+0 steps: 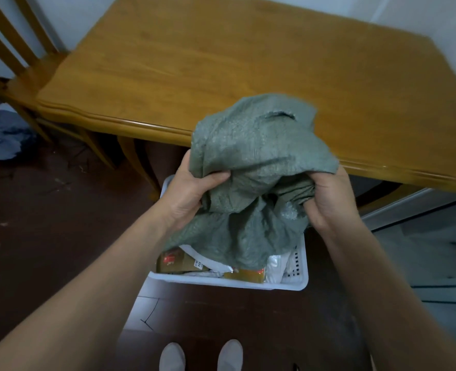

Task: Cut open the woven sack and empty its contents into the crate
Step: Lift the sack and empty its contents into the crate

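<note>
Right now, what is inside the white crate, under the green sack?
In the white crate lie a brown box, a gold packet and white plastic bags. The green sack, bunched in the left hand and right hand, hides the rest.

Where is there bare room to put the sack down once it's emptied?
The wooden tabletop is bare from the chair side to the far wall. The white crate is crowded with boxes and packets under the green sack, which the left hand and right hand grip.

Bare forearms without sleeves, left hand (192,194), right hand (328,199), pale grey slippers (200,356)
</note>
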A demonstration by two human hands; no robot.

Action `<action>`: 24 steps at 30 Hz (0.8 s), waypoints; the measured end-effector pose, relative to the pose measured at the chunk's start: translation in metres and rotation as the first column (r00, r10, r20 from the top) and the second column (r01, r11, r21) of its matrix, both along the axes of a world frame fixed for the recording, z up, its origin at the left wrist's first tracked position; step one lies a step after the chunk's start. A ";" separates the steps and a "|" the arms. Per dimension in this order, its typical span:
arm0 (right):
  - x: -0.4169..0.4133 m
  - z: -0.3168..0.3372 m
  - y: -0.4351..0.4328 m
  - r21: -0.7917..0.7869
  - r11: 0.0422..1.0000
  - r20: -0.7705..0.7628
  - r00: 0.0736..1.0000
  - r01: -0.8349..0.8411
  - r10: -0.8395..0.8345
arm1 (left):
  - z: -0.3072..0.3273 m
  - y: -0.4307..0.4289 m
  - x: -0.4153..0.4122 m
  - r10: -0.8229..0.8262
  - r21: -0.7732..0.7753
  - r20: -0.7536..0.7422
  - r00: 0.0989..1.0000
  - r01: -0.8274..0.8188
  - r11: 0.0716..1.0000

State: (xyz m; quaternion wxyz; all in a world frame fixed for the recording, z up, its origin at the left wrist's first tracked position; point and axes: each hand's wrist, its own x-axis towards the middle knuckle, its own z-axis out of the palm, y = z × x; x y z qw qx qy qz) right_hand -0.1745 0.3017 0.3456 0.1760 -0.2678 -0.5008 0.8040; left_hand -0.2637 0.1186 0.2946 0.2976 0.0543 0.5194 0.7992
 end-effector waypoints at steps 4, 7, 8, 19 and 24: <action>0.002 -0.027 0.002 0.010 0.994 0.297 0.950 -0.108 0.100 | -0.008 -0.011 0.008 -0.133 -0.222 -0.046 0.990 0.120 0.968; 0.013 -0.053 0.000 -0.034 0.988 0.418 0.895 -0.154 0.154 | -0.021 -0.022 0.012 -0.082 -0.361 0.121 0.989 0.121 0.925; 0.018 -0.061 -0.003 -0.055 0.983 0.445 0.877 -0.173 0.179 | -0.024 -0.024 0.012 -0.046 -0.398 0.172 0.984 0.112 0.911; 0.042 -0.124 -0.019 -0.200 0.962 0.713 0.646 -0.186 0.273 | -0.060 -0.035 0.058 -0.317 -0.840 -0.333 0.888 -0.127 0.528; 0.033 -0.128 -0.017 -0.232 0.938 0.766 0.546 -0.258 0.339 | -0.087 -0.030 0.084 -0.850 -0.985 -0.147 0.506 -0.149 0.082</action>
